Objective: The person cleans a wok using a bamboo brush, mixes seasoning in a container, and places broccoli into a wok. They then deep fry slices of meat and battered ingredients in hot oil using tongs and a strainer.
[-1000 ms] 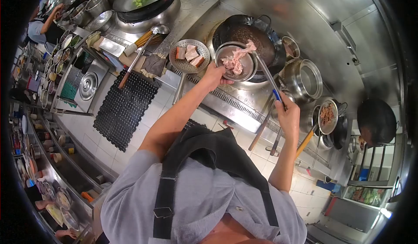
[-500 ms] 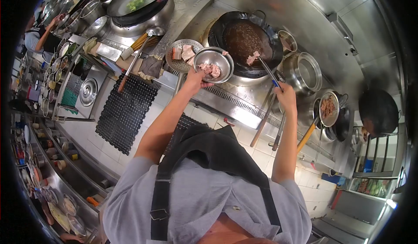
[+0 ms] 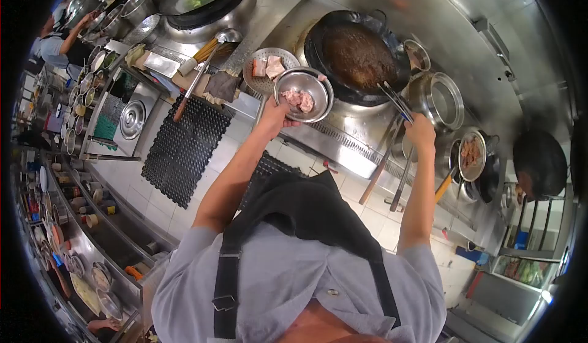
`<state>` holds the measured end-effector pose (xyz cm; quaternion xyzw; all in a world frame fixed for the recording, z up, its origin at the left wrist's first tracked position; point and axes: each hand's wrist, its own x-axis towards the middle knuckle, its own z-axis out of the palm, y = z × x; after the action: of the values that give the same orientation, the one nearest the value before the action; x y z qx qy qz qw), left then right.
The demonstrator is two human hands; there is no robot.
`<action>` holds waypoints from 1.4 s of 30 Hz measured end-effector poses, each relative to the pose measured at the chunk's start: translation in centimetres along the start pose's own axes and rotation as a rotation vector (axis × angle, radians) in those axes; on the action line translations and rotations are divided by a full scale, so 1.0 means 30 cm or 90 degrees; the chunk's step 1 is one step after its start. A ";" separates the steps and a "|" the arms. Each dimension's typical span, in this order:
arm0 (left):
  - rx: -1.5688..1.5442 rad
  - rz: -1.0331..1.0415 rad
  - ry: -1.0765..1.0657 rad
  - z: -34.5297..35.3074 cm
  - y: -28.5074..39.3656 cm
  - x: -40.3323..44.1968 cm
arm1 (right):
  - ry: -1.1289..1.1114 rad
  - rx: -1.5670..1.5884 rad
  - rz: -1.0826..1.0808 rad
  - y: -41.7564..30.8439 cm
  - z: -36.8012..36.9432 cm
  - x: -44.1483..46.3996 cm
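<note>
My left hand point(image 3: 274, 121) grips the rim of a steel bowl point(image 3: 317, 109) with pink pieces of raw meat point(image 3: 297, 100) in it. My right hand point(image 3: 420, 131) is closed around a pair of metal tongs point(image 3: 398, 103). Their tips reach the near right side of a black wok point(image 3: 315, 58) full of brown, bubbling liquid point(image 3: 355, 49); whether they hold anything there I cannot tell. Beside the bowl, partly behind it, a perforated skimmer point(image 3: 258, 84) bears larger pieces of meat point(image 3: 274, 67).
A second wok point(image 3: 220, 5) with green vegetables stands at the upper left. A ladle point(image 3: 207, 67) lies across the counter. Right of my wok are steel pots point(image 3: 452, 98) and a strainer of browned pieces point(image 3: 470, 153). Another person point(image 3: 58, 46) works at far left.
The pink meat held in the tongs over the wok is no longer seen; the tongs have shifted right and their tips are down at the liquid. The bowl stays in my left hand.
</note>
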<state>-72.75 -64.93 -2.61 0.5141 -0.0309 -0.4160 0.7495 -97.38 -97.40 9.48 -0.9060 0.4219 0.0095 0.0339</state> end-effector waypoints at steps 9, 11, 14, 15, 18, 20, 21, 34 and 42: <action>0.103 0.075 -0.021 0.114 0.073 0.006 | 0.055 -0.004 -0.195 -0.309 -0.155 -0.298; 0.099 0.072 -0.023 0.136 0.080 0.014 | 0.052 -0.012 -0.164 -0.317 -0.154 -0.310; 0.092 0.039 0.007 0.153 0.084 0.037 | 0.074 0.032 -0.143 -0.300 -0.160 -0.327; 0.089 0.054 0.007 0.153 0.072 0.035 | 0.061 0.049 -0.155 -0.292 -0.172 -0.343; 0.099 0.092 -0.029 0.122 0.037 0.082 | 0.008 0.120 -0.217 -0.291 -0.141 -0.360; 0.141 0.118 -0.021 0.129 0.031 0.082 | -0.021 0.124 -0.227 -0.296 -0.093 -0.353; 0.163 0.130 -0.017 0.135 0.026 0.083 | -0.028 0.101 -0.214 -0.302 -0.069 -0.342; 0.091 0.027 -0.038 0.136 0.045 0.076 | -0.004 0.060 -0.174 -0.317 -0.127 -0.362; 0.040 0.040 -0.074 0.169 0.052 0.093 | 0.083 0.297 -0.119 -0.226 -0.204 -0.323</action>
<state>-72.41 -70.32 -0.05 0.5112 -0.1037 -0.4203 0.7425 -98.51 -86.07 16.39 -0.9074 0.3283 -0.1497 0.2155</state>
